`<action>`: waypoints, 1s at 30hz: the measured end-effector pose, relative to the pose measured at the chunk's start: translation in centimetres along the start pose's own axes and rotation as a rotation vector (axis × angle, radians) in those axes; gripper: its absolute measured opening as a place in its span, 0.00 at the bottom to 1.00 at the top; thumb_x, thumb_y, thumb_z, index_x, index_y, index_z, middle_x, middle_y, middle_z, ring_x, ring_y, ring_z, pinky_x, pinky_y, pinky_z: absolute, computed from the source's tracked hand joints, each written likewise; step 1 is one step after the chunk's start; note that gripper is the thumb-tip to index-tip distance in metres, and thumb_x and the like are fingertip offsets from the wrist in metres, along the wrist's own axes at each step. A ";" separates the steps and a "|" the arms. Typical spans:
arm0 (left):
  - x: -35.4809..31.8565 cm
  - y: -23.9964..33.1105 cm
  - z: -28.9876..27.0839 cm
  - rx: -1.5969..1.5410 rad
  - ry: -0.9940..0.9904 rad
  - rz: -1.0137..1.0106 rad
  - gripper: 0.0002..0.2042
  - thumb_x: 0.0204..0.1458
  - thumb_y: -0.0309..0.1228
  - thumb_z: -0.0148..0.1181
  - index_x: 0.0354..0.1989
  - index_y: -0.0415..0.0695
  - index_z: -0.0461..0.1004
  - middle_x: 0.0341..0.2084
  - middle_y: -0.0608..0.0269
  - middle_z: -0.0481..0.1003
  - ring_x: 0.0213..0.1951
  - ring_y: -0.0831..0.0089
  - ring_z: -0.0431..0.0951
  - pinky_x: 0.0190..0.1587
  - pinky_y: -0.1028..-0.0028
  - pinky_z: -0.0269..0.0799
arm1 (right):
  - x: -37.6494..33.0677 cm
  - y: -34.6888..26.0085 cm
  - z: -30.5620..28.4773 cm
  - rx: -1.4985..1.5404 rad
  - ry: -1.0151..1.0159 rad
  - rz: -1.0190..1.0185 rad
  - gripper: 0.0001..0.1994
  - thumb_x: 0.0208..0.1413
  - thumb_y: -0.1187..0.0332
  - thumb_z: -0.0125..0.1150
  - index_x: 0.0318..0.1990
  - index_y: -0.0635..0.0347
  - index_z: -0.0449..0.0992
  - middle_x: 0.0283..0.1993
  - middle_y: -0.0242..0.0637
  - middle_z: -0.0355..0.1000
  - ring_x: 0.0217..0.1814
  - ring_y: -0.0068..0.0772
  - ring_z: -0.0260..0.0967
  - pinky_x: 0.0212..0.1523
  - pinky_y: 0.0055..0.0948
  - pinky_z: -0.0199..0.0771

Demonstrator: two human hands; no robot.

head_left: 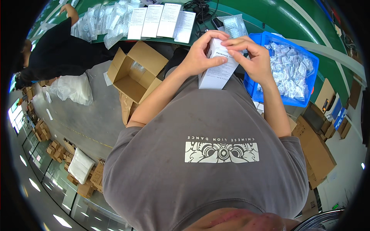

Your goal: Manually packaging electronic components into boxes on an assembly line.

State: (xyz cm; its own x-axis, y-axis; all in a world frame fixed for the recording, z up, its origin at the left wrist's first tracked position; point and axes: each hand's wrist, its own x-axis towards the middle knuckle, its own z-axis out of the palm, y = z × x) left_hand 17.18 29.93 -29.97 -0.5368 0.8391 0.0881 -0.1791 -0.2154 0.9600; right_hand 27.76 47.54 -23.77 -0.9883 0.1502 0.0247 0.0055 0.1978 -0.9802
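Close in front of my chest is a white carton [219, 76] with fine print on its sides, tilted, its lower end against my shirt. My left hand [203, 54] wraps round its left side, thumb across the near face and fingers over the far end. From the right, my right hand [252, 57] grips that same far end, fingertips bent onto the top edge and thumb on the side. Both sets of fingers hide the carton's top, so I cannot see whether its flap is closed.
Several white printed cartons [168, 21] lie on the green table [262, 24], beside bagged parts [115, 19], black cables [201, 10] and a clear bubble bag [234, 26]. A blue bin [313, 79] of small packets stands right. An open cardboard box [135, 73] sits left; another person [65, 50] works beyond.
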 end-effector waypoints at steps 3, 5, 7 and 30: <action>-1.0 0.3 -0.1 0.194 0.104 0.006 0.33 0.51 0.28 0.69 0.64 0.38 0.60 0.57 0.54 0.68 0.60 0.65 0.68 0.63 0.66 0.63 | -0.2 -1.0 0.3 -0.109 -0.114 -0.052 0.12 0.57 0.76 0.62 0.49 0.64 0.79 0.54 0.44 0.77 0.64 0.40 0.69 0.68 0.37 0.61; -2.0 -0.1 -0.2 0.221 0.139 -0.027 0.34 0.52 0.29 0.68 0.67 0.38 0.58 0.59 0.52 0.66 0.62 0.65 0.67 0.64 0.65 0.62 | 0.2 -0.9 0.7 -0.174 -0.167 -0.092 0.15 0.58 0.75 0.62 0.53 0.63 0.77 0.58 0.45 0.75 0.67 0.42 0.67 0.71 0.39 0.57; -2.9 -0.5 -0.3 0.258 0.206 -0.113 0.37 0.55 0.32 0.66 0.71 0.38 0.53 0.63 0.50 0.63 0.64 0.64 0.64 0.65 0.63 0.60 | 0.0 0.9 1.9 -0.013 -0.038 -0.009 0.23 0.60 0.73 0.61 0.62 0.62 0.68 0.64 0.45 0.68 0.71 0.44 0.61 0.74 0.40 0.50; 9.5 -1.7 -34.0 0.971 0.576 -0.089 0.49 0.38 0.40 0.79 0.66 0.33 0.55 0.63 0.38 0.63 0.62 0.54 0.68 0.63 0.64 0.64 | 13.3 18.6 12.0 -0.379 -0.055 0.515 0.34 0.62 0.59 0.61 0.71 0.63 0.56 0.60 0.54 0.66 0.65 0.54 0.61 0.64 0.41 0.63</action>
State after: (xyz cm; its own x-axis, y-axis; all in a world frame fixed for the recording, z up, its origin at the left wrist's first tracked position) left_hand -15.60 21.32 -39.84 -0.8987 0.4232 0.1150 0.3461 0.5232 0.7788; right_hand 12.88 41.60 -44.00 -0.8511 0.2692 -0.4507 0.5250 0.4438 -0.7262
